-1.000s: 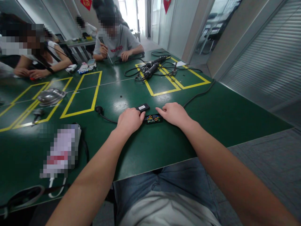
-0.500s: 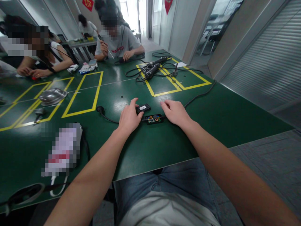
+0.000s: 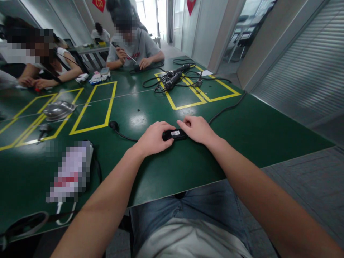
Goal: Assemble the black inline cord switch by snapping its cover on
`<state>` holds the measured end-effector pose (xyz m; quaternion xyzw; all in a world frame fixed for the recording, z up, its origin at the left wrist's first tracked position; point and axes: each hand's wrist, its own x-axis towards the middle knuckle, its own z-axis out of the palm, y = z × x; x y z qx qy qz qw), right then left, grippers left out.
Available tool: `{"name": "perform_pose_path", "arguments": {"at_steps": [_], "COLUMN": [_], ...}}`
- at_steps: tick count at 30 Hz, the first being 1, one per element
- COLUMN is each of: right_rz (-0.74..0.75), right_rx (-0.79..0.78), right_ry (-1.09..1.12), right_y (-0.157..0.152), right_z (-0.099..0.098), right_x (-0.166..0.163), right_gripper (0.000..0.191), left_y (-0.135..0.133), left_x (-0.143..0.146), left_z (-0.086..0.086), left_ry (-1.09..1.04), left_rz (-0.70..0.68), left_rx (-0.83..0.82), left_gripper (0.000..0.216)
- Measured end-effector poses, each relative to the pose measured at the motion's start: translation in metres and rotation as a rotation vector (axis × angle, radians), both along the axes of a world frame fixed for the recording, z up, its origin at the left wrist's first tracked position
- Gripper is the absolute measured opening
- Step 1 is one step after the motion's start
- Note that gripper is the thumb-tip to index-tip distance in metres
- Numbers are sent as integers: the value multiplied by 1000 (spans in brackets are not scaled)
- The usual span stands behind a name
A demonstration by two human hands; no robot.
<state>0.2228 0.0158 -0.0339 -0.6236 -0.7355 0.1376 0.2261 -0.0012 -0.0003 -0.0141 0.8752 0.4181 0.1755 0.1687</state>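
A small black box (image 3: 175, 134) with a white label (image 3: 175, 133) on its upper face lies flat on a green counter (image 3: 172, 168), near the centre of the frame, between a person's two bare hands. Its long axis runs left to right across the frame, nearly level, so each hand meets one short end.

The left hand (image 3: 152, 139) straddles the left end in a pinch, fingers along the edge toward the top of the frame, thumb along the edge toward the bottom. The right hand (image 3: 198, 129) is loosely curled at the right end, its thumb pointing left over the far corner; whether it grips the box cannot be told. Neither hand is clearly nearer, though the left covers more of the box.

In line with that axis, a cord (image 3: 125, 136) runs from the left hand to a black plug (image 3: 113, 125) at centre left. Another dark cable (image 3: 228, 107) leads from behind the right hand toward the right of the frame.
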Motion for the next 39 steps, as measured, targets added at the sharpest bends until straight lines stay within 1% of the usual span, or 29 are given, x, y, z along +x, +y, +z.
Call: {"name": "perform_pose_path", "arguments": {"at_steps": [3, 8, 13, 19, 23, 28, 32, 35, 37, 39], "right_rz": [3, 14, 43, 48, 57, 49, 39, 40, 40, 39], "right_rx": [-7, -9, -8, -12, 3, 22, 21, 17, 18, 17], "right_ry": [-19, -37, -42, -51, -67, -84, -111, -131, -140, -150], "right_y": [-1, 0, 0, 0, -1, -2, -1, 0, 1, 1], "right_z": [-1, -1, 0, -1, -1, 1, 0, -1, -1, -1], "right_x": [-1, -3, -4, -3, -1, 2, 5, 5, 5, 5], "right_gripper": [38, 37, 36, 35, 42, 50, 49, 45, 46, 48], "left_y": [1, 0, 0, 3, 3, 3, 8, 12, 13, 12], "left_x": [0, 0, 1, 1, 1, 3, 0, -5, -7, -7], "left_z": [0, 2, 2, 0, -3, -7, -9, -9, -8, -5], "left_ry": [2, 44, 54, -26, -94, -167, -154, -82, -20, 37], "left_rz": [18, 48, 52, 60, 70, 174, 320, 419, 431, 417], "left_rx": [-24, -40, -45, -121, -148, -129, -49, 24, 45, 63], "left_gripper": [40, 44, 44, 41, 40, 41, 30, 21, 15, 15]}}
